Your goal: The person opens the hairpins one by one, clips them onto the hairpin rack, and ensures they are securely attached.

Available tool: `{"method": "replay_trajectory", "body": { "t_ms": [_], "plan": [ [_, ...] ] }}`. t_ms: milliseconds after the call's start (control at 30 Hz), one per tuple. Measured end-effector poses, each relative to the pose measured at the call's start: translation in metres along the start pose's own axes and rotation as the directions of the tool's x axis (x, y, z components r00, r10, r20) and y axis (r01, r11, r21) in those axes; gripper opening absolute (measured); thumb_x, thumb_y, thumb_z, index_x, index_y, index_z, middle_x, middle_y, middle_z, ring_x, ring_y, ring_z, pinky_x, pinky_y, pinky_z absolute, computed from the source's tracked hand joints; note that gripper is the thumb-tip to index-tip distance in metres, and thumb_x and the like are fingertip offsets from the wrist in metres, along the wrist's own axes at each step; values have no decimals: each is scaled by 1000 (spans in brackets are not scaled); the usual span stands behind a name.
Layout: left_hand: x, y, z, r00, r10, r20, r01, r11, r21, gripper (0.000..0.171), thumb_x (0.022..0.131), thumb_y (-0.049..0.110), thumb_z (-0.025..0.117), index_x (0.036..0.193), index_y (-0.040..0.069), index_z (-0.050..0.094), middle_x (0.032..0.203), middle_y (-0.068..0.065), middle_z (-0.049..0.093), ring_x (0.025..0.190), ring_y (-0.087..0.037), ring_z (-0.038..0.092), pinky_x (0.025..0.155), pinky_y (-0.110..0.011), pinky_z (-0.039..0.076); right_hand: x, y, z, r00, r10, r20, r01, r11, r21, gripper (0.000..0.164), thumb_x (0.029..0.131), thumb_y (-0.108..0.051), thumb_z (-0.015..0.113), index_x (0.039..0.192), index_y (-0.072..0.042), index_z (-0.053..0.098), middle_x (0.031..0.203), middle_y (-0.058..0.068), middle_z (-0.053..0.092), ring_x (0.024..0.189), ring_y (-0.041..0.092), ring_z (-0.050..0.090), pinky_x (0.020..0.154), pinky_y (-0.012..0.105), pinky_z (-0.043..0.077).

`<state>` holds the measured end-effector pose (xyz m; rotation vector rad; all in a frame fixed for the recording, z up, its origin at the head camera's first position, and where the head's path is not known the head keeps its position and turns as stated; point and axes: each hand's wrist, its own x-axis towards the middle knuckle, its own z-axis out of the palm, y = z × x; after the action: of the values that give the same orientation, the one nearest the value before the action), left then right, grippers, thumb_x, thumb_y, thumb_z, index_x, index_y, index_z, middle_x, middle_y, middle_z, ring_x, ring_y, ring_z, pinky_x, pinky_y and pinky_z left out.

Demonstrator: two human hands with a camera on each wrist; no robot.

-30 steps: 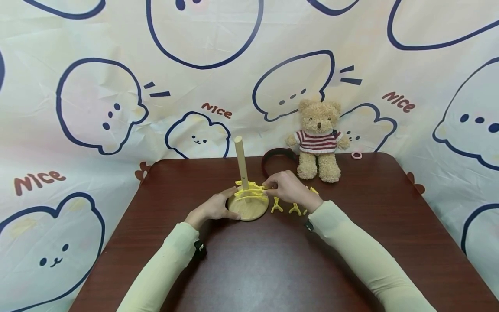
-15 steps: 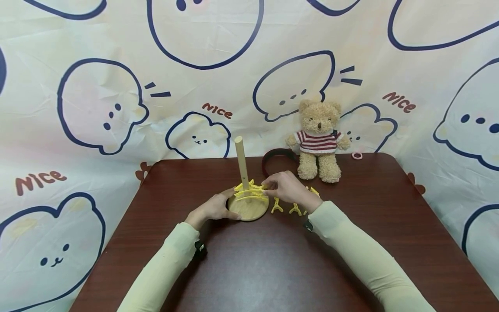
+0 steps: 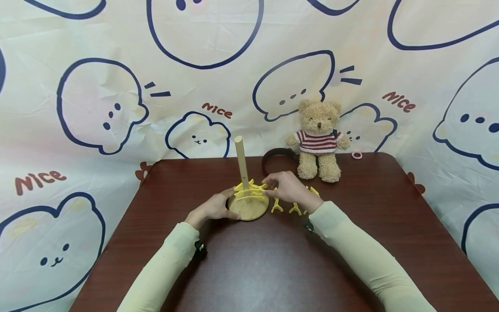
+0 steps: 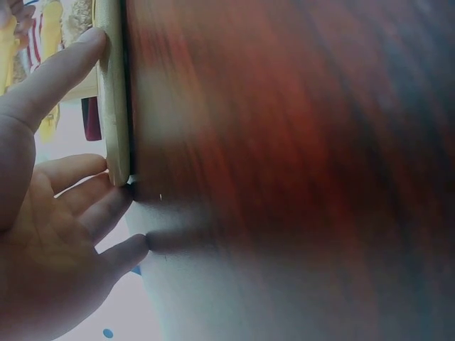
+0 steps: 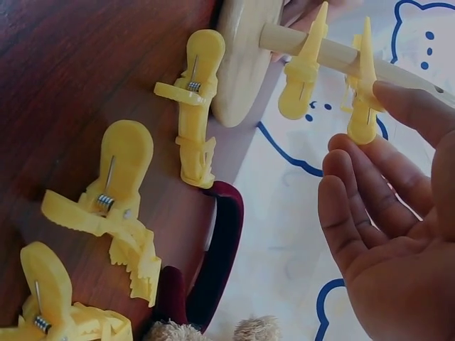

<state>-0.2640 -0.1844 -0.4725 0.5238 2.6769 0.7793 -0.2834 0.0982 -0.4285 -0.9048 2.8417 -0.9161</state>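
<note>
A wooden stand has a round base (image 3: 249, 211) and an upright post (image 3: 241, 162). Low on the post sit two yellow spring clips, the lower clip (image 5: 300, 85) closer to the base and the upper clip (image 5: 364, 103) beside my right hand (image 5: 398, 234). The right thumb touches that upper clip's side, and the other fingers lie spread near its rounded end. My left hand (image 3: 214, 206) holds the base at its left edge, thumb over the rim (image 4: 114, 106) and fingers around the side. Part of the far rim is hidden by clips and hands.
Several loose yellow clips (image 5: 117, 192) stand on the dark wooden table (image 3: 249, 268) right of the stand. Behind them are a dark red headband (image 3: 278, 151), a teddy bear (image 3: 319, 143) and a pink ring (image 3: 356, 155). A printed cloth hangs at the back.
My right thumb and index finger have spread apart around the upper clip's end; that clip has tilted slightly and stays at the post. The left hand keeps its place.
</note>
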Motion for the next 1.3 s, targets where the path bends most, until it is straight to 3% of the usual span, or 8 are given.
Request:
{"method": "replay_trajectory", "body": {
  "t_ms": [267, 500, 633, 833, 1000, 1300],
  "plan": [
    [1, -2, 0, 1000, 19, -7, -19, 1000, 6, 99, 76, 39, 87, 155, 11, 36, 162, -14, 32, 148, -34, 34, 119, -51, 32, 0, 3, 1, 1000, 3, -3, -3, 1000, -8, 29, 87, -36, 78, 111, -21, 74, 94, -5, 75, 85, 10, 69, 76, 33, 56],
    [2, -3, 0, 1000, 24, -6, -23, 1000, 15, 99, 75, 40, 87, 155, 11, 36, 162, -14, 33, 148, -34, 34, 119, -50, 32, -2, 4, -3, 1000, 24, 7, -24, 1000, 12, 31, 86, -39, 78, 111, -21, 74, 101, 1, 76, 86, 11, 68, 75, 32, 56],
    [2, -2, 0, 1000, 23, -4, -23, 1000, 15, 99, 76, 39, 87, 155, 10, 36, 163, -15, 31, 148, -34, 34, 119, -50, 31, -5, 5, -7, 999, 52, 17, -52, 997, 50, 34, 86, -40, 78, 113, -20, 74, 108, 5, 76, 91, 18, 69, 79, 35, 56],
    [1, -2, 0, 1000, 29, -5, -29, 999, 25, 99, 77, 38, 86, 155, 8, 35, 163, -16, 30, 149, -34, 33, 120, -49, 31, -16, 15, -16, 997, 67, 36, -70, 993, 91, 36, 88, -36, 76, 117, -15, 72, 106, 3, 75, 92, 15, 69, 81, 37, 56],
    [0, -2, 0, 1000, 16, -4, -16, 1000, 1, 99, 76, 38, 87, 155, 8, 35, 163, -15, 31, 149, -34, 33, 119, -51, 31, -30, 23, -27, 994, 98, 40, -101, 991, 93, 34, 90, -35, 75, 117, -14, 73, 101, -2, 74, 84, 12, 67, 73, 33, 55],
    [-2, -2, -1, 999, 41, -9, -41, 999, -1, 98, 76, 38, 87, 154, 7, 36, 163, -17, 30, 148, -36, 33, 119, -51, 32, -57, 44, -38, 992, 130, -4, -129, 990, 65, 32, 89, -35, 76, 111, -12, 75, 96, -2, 75, 83, 12, 66, 72, 33, 53]
  ]
}}
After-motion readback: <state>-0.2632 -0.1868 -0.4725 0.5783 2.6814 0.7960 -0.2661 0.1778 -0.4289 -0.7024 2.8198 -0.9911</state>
